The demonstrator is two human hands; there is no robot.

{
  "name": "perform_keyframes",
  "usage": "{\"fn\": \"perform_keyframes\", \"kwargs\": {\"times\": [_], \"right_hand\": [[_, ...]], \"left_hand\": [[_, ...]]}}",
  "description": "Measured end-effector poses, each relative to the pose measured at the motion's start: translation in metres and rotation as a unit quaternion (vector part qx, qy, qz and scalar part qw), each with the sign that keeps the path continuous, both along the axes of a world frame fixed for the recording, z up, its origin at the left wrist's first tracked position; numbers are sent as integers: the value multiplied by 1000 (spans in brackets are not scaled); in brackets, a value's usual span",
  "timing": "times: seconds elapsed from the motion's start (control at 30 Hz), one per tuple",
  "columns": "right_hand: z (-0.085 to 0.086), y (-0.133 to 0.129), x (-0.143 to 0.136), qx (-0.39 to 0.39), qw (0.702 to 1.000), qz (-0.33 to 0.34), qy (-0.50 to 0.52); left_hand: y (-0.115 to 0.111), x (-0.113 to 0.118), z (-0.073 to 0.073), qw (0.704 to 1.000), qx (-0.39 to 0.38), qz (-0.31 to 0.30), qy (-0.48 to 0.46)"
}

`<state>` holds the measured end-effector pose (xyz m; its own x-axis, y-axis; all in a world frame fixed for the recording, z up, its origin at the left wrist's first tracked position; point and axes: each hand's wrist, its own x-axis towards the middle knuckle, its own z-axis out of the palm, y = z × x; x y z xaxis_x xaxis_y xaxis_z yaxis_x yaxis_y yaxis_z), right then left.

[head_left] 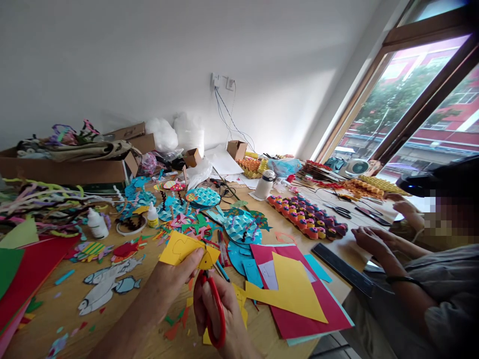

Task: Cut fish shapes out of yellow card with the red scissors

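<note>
My left hand [187, 269] pinches a piece of yellow paper [177, 248] with drawn outlines on it, held above the wooden table [130, 329]. In my right hand [220, 304] are red-handled scissors [219, 326], their blades up at the paper's right part. Yellow paper scraps lie beneath my right hand. To the right, a large yellow sheet [295, 286] rests on red paper [288, 324]. White and blue fish cutouts [108, 281] lie to the left of my left forearm.
Two glue bottles [98, 224] and coloured scraps are behind my hands. Blue paper crafts [243, 227] stand at the centre, with a painted egg tray [307, 217] beyond. At the right sits another person [441, 279], near a black case [342, 269]. A cardboard box [67, 172] stands back left.
</note>
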<state>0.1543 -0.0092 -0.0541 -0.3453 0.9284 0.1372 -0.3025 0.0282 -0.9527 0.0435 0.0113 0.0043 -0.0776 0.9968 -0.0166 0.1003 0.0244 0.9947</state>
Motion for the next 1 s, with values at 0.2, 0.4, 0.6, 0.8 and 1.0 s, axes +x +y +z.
{"fn": "perform_keyframes", "kwargs": {"times": [0.2, 0.4, 0.6, 0.8, 1.0], "right_hand": [[-9, 0, -1, 7, 1000, -1, 22], [-12, 0, 0, 14, 1000, 8, 24], [-8, 0, 0, 8, 1000, 4, 4], [-1, 0, 0, -8, 1000, -5, 0], [3, -3, 3, -2, 999, -12, -30]], "left_hand": [[0, 0, 0, 1000, 5, -19, -17], [-1, -1, 0, 1000, 9, -13, 1], [-2, -1, 2, 999, 24, -15, 35], [-1, 0, 3, 999, 18, -8, 42], [-3, -2, 8, 1000, 10, -18, 10]]}}
